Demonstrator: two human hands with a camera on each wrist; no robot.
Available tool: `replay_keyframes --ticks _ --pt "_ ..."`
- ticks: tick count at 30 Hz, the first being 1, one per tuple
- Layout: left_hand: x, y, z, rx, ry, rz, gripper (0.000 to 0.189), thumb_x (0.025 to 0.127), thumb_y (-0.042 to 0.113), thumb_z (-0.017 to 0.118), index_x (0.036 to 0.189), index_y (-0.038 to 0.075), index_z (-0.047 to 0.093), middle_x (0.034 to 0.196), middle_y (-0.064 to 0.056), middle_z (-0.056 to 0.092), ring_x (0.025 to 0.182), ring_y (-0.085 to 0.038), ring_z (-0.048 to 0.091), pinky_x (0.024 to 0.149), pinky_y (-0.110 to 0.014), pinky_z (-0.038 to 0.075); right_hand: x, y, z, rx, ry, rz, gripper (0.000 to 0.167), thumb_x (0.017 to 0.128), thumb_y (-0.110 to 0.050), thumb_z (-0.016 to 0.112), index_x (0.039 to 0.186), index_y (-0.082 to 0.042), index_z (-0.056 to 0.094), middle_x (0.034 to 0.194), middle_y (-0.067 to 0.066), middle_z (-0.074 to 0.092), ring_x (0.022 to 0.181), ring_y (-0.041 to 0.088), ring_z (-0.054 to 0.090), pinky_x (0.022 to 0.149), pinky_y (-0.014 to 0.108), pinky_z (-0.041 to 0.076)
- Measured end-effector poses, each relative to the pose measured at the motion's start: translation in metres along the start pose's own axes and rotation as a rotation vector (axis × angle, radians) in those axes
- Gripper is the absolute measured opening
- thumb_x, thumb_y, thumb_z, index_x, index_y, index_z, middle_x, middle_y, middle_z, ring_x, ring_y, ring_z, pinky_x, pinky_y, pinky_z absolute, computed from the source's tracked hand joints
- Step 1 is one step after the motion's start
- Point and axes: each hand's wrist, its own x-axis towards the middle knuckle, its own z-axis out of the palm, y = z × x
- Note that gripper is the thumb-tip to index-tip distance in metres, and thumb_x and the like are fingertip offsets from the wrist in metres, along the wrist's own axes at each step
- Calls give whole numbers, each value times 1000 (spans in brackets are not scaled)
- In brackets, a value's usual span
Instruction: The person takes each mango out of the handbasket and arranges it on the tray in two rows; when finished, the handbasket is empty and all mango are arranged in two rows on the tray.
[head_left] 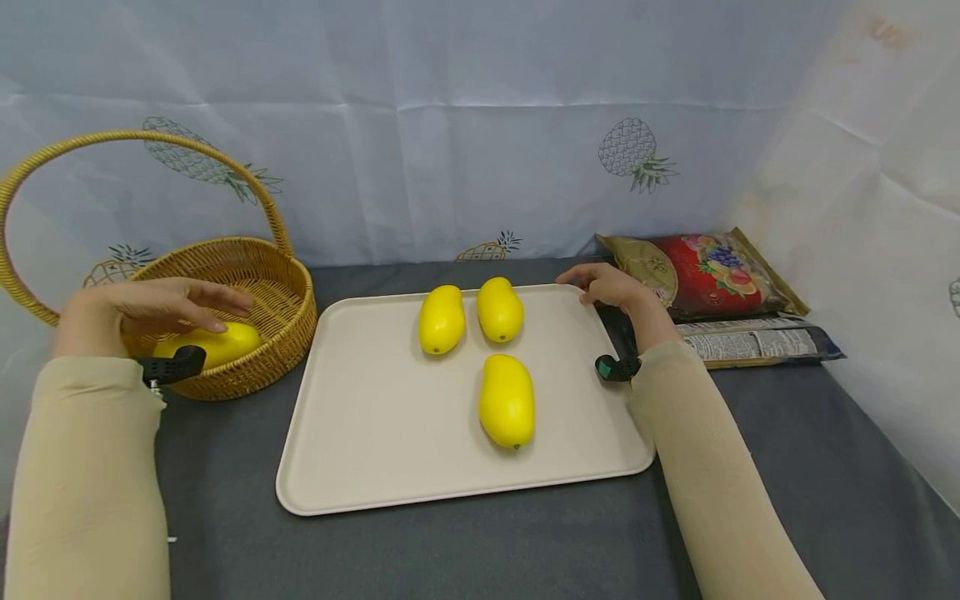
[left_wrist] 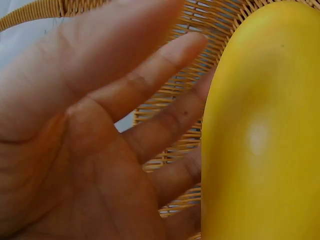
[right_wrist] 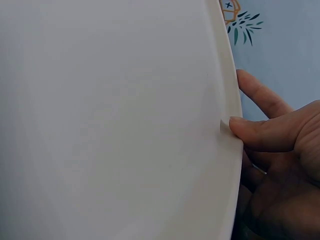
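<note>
My left hand (head_left: 168, 307) is inside the wicker basket (head_left: 300, 321), its fingers extended and apart. Beside that hand a yellow mango (left_wrist: 265, 135) lies in the basket and hides some fingertips in the left wrist view. At the far right corner of the beige tray (head_left: 375, 417), my right hand (head_left: 611, 287) grips the rim, with the thumb (right_wrist: 250, 132) on top and the other fingers around the outside. Three more mangoes sit on the tray: one at the back (head_left: 442, 320), another close to its right (head_left: 500, 309), and a third nearer the front (head_left: 507, 402).
Right of the tray lies a red and gold packet (head_left: 705, 271) with fruit printed on it. A flat printed packet (head_left: 757, 342) lies in front of it. The basket's tall handle (head_left: 277, 225) arches up at the left. A pineapple-print cloth (head_left: 450, 167) hangs behind the grey tabletop (head_left: 450, 550).
</note>
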Motion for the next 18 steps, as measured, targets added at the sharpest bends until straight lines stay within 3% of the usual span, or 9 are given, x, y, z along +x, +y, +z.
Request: replay_keyframes --ticks 3,8,11,18 --pt "-1 -1 2 -35 -21 -47 64 101 22 53 157 18 23 133 32 43 113 21 44 114 -54 36 0 0 0 10 -1 -5 52 90 9 52 140 -9 55 113 20 55 89 28 50 72 28 47" --pt "-1 -3 4 -107 -60 -114 63 101 22 54 156 25 25 135 27 35 115 11 45 106 -34 42 -1 -1 0 12 1 -9 52 91 9 52 141 -7 53 112 22 55 87 28 49 71 29 46" --pt "-1 -4 4 -150 -111 -109 57 101 18 52 151 35 31 132 27 38 118 3 49 101 -31 46 -3 -4 1 11 4 -8 53 91 10 50 141 -5 52 111 23 54 85 27 48 69 28 44" --pt "1 -5 2 -123 -189 -57 58 100 12 52 144 47 37 132 22 38 115 7 48 98 -28 48 -7 -10 1 13 3 -2 53 90 12 49 141 -3 52 113 25 54 86 28 49 70 28 44"
